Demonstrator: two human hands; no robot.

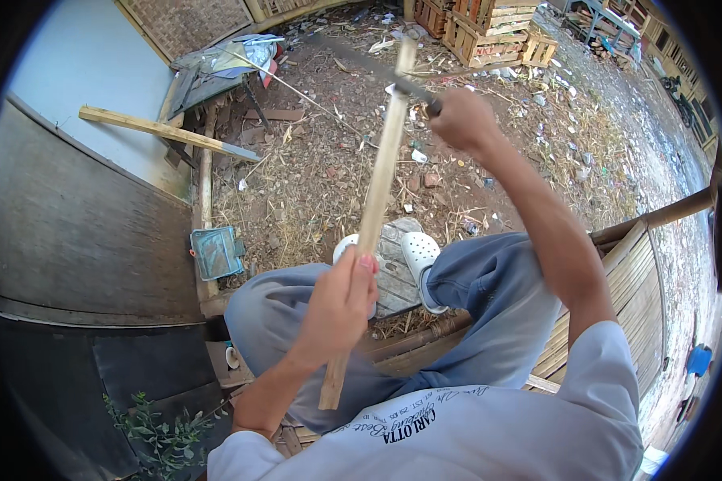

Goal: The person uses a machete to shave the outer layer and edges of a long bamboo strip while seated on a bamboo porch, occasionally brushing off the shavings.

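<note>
While L hand grips rect. wood, R hand holds blade.

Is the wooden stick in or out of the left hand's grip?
In: the left hand is closed around the wooden stick, with a short end showing below and a longer part beyond.

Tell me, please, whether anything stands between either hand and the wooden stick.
Nothing visible stands between the left hand and the wooden stick, which it grips. Between the right hand and the stick is only the blurred long-bladed tool it holds, crossing near the stick's far end; whether they touch is unclear.
</note>
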